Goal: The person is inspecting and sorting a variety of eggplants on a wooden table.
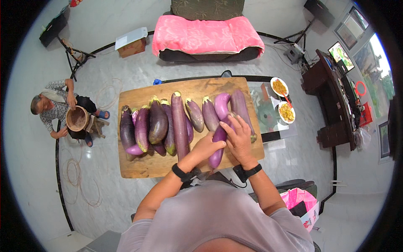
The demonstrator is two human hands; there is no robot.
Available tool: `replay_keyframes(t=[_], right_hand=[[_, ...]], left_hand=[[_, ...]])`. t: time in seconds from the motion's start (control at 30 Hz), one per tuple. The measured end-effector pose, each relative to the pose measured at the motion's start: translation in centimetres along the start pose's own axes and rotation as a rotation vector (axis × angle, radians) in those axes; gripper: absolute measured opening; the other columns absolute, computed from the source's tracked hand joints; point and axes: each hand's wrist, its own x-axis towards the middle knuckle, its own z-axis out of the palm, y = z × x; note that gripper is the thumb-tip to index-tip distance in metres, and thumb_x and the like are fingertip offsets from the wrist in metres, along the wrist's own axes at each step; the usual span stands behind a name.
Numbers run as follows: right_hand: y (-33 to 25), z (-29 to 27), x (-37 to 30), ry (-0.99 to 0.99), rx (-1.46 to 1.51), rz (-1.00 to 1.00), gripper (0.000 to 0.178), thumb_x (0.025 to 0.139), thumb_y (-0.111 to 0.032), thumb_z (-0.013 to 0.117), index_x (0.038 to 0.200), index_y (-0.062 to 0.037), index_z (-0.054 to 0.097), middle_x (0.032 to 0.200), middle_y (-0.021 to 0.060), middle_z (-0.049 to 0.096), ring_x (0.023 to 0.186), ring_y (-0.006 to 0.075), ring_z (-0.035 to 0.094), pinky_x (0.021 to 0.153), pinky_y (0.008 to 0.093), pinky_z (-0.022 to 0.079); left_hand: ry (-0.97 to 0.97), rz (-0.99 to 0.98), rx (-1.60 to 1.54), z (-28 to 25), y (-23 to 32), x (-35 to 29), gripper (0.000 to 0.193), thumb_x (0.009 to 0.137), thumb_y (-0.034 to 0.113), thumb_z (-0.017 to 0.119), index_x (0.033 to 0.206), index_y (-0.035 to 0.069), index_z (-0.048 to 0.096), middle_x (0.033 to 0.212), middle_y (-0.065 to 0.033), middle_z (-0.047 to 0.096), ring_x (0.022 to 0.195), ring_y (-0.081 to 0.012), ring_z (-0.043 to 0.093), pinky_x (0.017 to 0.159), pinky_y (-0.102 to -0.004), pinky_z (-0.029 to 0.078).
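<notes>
Head view: eggplant (pixel 216 157), glossy purple (smooth-skinned).

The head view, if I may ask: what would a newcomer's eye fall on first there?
Probably the purple eggplants spread across the wooden table in the middle, with the left hand and right hand on one near its lower edge. Next, perhaps, the bright pink cover draped over the dark seat at the top.

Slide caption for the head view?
Left hand and right hand on a purple eggplant, among other eggplants on a wooden tabletop.
</notes>
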Motion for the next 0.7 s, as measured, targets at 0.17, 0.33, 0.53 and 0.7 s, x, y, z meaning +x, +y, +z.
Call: replay_keyframes(t=[0.17, 0.33, 0.53, 0.7], right_hand=[[2.2, -1.4, -1.8, -0.047, 0.173, 0.089, 0.057, 0.066, 0.001, 0.065, 0.121, -0.0104, 0.057, 0.114, 0.0101, 0.059, 0.111, 0.0307, 0.053, 0.098, 0.0431, 0.037], [1.6, -2.3, -0.2, 0.036, 0.477, 0.604, 0.053, 0.081, -0.016, 0.070, 0.125, 0.0020, 0.048, 0.106, 0.0184, 0.060, 0.096, 0.0325, 0.059, 0.086, 0.0396, 0.046], [5.1, 0.1, 1.1, -0.085, 0.277, 0.607, 0.055, 0.084, -0.024, 0.068, 0.128, 0.0014, 0.048, 0.114, 0.0213, 0.060, 0.104, 0.0324, 0.059, 0.089, 0.0407, 0.045], [4.0, -0.1, 2.8, -0.163, 0.273, 0.647, 0.050, 0.083, -0.024, 0.068, 0.124, 0.0003, 0.053, 0.113, 0.0207, 0.060, 0.102, 0.0351, 0.059, 0.089, 0.0421, 0.045]], left_hand=[[-0.264, -0.280, -0.601, -1.6, 1.9, -0.1, 0.051, 0.099, 0.046, 0.046, 0.120, 0.001, 0.055, 0.082, 0.0003, 0.063, 0.058, -0.0036, 0.052, 0.046, -0.0181, 0.037], [0.042, -0.180, -0.300, -1.2, 1.2, 0.4, 0.036, 0.098, 0.034, 0.052, 0.118, 0.005, 0.056, 0.082, -0.0003, 0.062, 0.054, -0.0052, 0.049, 0.046, -0.0190, 0.038], [0.110, -0.270, -0.172, -1.0, -0.6, 0.5, 0.030, 0.093, 0.020, 0.058, 0.119, 0.005, 0.055, 0.088, -0.0024, 0.064, 0.059, -0.0062, 0.051, 0.053, -0.0207, 0.042], [0.260, -0.183, -0.099, -2.6, -0.8, -0.9, 0.029, 0.094, 0.020, 0.058, 0.118, 0.005, 0.055, 0.087, -0.0020, 0.063, 0.060, -0.0069, 0.052, 0.053, -0.0209, 0.042]])
